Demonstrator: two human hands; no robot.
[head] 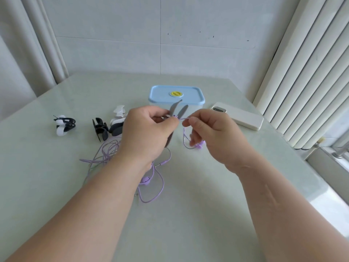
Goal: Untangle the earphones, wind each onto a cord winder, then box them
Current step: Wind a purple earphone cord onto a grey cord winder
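Nearest on the pale green tabletop (188, 224), a loose purple earphone cable (151, 188) lies in loops, with an oval inline remote (145, 180) and a jack plug (160, 163) visible. A tangled bundle of the same purple cable (105, 154) spreads to the left.

Above the cable, both hands are raised over the table. The left hand (147, 133) is closed around a grey cord winder (178, 110), whose two wings project upward from the fingers. The right hand (209, 133) pinches a short purple cable section between thumb and forefinger, just beside the winder. The purple earbuds (200, 145) hang below this hand, against its lower fingers.

Left of the hands, a black cord winder (100, 129) stands beside a black-and-white winder (117, 120). Further left, a white winder wound with black cable (63, 124) rests apart from them.

Beyond the hands stands a clear storage box with a blue lid (176, 95), closed. To its right lies a white phone (239, 115), face down.
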